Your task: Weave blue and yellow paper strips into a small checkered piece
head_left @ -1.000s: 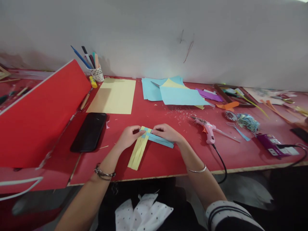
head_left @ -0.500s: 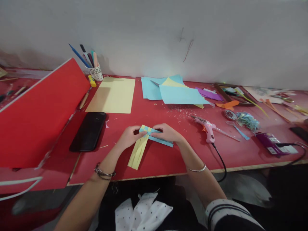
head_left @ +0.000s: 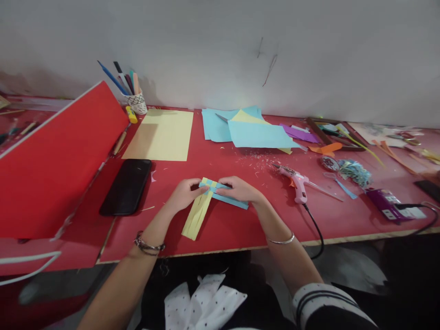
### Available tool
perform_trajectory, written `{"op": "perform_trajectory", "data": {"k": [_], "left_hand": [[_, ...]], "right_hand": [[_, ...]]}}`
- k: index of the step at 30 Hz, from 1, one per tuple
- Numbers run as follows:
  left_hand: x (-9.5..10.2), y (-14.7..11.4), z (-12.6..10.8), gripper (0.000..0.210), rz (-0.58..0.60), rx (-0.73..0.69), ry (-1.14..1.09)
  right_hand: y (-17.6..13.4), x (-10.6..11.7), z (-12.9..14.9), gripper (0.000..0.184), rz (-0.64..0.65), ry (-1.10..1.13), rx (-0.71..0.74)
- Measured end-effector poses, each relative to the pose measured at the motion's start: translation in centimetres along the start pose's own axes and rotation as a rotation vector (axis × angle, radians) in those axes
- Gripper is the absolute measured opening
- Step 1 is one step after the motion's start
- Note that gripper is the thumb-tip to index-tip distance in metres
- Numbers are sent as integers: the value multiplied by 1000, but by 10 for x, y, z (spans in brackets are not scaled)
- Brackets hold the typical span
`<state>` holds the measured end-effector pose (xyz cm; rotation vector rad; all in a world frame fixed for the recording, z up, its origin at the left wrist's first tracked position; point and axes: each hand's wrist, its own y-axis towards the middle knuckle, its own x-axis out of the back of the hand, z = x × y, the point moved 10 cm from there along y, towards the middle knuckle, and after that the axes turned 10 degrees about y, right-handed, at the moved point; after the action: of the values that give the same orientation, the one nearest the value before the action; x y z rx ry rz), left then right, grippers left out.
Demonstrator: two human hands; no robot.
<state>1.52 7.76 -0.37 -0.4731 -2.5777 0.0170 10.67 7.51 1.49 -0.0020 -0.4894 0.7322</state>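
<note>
Yellow paper strips (head_left: pixel 197 214) and blue paper strips (head_left: pixel 229 200) cross in a small woven corner between my two hands, just above the red table. The yellow ends point down toward the table's front edge; the blue ends reach to the right under my fingers. My left hand (head_left: pixel 184 196) pinches the left side of the weave, thumb on top. On the other side my right hand (head_left: pixel 239 189) grips the blue strips close to the weave. Fingers below the paper are hidden.
A black phone (head_left: pixel 126 188) lies left of my hands, beside a leaning red board (head_left: pixel 58 165). Yellow paper (head_left: pixel 165 137) and blue sheets (head_left: pixel 257 134) lie toward the wall. At right are a pink glue gun (head_left: pixel 297 181) with its cord and a purple power strip (head_left: pixel 385 204).
Both hands keep their hold on the woven strips with almost no movement. The whole view has shifted very slightly.
</note>
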Motion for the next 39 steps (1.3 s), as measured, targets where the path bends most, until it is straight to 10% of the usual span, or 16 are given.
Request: {"op": "perform_trajectory", "data": {"k": [15, 32, 39], "left_hand": [[4, -3, -10, 31, -41, -45, 69], [18, -8, -16, 16, -269, -66, 740], [-11, -6, -34, 15, -60, -274, 878]], "right_hand": [[-2, -3, -2, 23, 62, -31, -14], [-23, 44, -14, 21, -336, -266, -65], [-31, 47, -16, 20, -389, -228, -124]]}}
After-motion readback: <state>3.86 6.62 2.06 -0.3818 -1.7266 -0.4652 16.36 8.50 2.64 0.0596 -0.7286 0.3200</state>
